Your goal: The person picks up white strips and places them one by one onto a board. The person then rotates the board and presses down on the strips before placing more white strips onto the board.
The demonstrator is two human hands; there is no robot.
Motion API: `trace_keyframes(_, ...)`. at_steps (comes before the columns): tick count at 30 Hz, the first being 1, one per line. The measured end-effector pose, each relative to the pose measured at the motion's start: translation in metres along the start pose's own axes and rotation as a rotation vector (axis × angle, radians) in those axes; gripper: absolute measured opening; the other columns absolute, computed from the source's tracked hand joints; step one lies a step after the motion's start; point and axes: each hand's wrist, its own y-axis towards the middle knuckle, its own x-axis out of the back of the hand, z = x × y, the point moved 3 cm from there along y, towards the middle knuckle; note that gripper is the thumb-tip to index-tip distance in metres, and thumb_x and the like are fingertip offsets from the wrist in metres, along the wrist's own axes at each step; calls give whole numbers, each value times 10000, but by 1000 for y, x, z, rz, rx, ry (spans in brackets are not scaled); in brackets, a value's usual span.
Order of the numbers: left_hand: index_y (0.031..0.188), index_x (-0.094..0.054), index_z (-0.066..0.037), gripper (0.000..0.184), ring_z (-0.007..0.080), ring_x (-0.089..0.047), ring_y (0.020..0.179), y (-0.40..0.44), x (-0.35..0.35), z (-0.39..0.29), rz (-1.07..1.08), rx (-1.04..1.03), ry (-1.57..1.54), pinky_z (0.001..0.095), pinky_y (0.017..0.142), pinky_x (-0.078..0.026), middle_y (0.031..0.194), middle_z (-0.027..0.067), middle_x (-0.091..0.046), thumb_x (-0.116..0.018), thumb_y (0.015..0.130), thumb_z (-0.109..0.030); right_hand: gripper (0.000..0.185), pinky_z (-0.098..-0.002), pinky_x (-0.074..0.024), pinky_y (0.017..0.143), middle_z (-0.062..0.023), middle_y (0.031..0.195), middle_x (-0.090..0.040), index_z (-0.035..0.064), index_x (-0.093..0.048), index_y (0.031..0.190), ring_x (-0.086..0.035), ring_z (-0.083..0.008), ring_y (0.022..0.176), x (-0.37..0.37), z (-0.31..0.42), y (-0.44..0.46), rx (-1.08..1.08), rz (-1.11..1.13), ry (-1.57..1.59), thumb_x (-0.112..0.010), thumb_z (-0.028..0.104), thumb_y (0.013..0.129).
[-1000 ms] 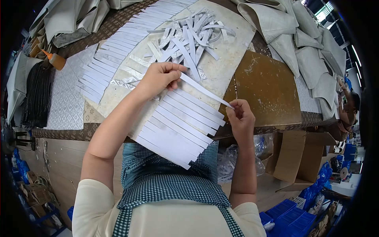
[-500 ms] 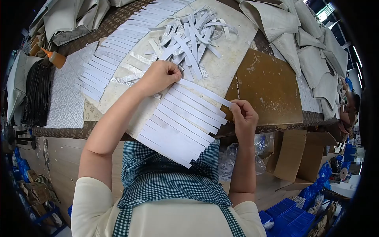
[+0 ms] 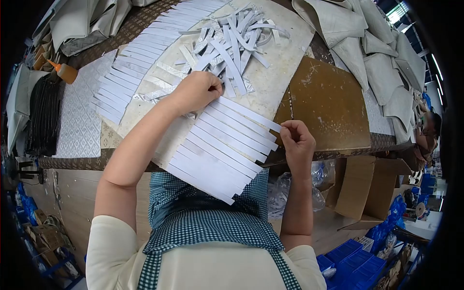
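Observation:
A white strip point(image 3: 250, 114) is stretched between my two hands. My left hand point(image 3: 197, 91) pinches its far end, and the fingers of my right hand point(image 3: 298, 139) are closed on its near end. Just below it, several similar strips lie side by side as a flat sheet point(image 3: 212, 152), their right ends uneven and partly hanging over the table's front edge. The held strip lies along the top of this row, with only a narrow gap between. Beyond my left hand is a loose pile of white and patterned strips point(image 3: 234, 53).
A long row of white strips point(image 3: 130, 67) runs along the pale board point(image 3: 285, 58). To the right lies a brown board point(image 3: 328, 106). Folded pale sheets point(image 3: 382, 63) are heaped at the right. An orange-tipped bottle point(image 3: 66, 72) and a dark stack point(image 3: 44, 113) are on the left.
My right hand has shifted slightly left with its end of the strip, and the gap to the row below has narrowed. My left hand stays almost in place.

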Motion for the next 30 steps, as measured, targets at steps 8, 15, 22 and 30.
trace_keyframes(8, 976, -741, -100, 166, 262, -633, 955, -9, -7, -17, -75, -259, 325, 375, 776, -540, 961, 74, -626, -652, 839, -73, 51, -269, -501, 627, -59, 734, -651, 15, -674, 900, -630, -114, 642, 1, -4, 4, -6, 29, -256, -680, 41, 856)
trace_keyframes(15, 1137, -739, -103, 342, 213, -602, 978, -31, -28, -20, -124, -593, 457, 336, 789, -527, 995, 51, -606, -630, 813, -80, 74, -312, -518, 685, -58, 850, -683, 51, -685, 899, -648, -196, 748, 0, 11, 4, 72, 83, -534, -695, 46, 826)
trace_keyframes(22, 1227, -700, -55, 389, 253, -577, 1133, -55, -39, -38, -129, -472, 541, 383, 903, -506, 1205, 101, -602, -596, 858, -122, 442, -411, -451, 1052, -139, 1334, -631, 27, -650, 1274, -562, -304, 1254, -46, 34, -8, 571, 257, -584, -720, 159, 858)
trace_keyframes(30, 1362, -596, -30, 497, 303, -416, 1432, -72, -41, -27, -41, -408, 406, 453, 1164, -363, 1525, 156, -454, -610, 869, -93, 367, -514, -379, 1118, -89, 1294, -673, 66, -701, 1213, -584, -273, 1249, -21, 23, -34, 608, 366, -770, -706, 241, 890)
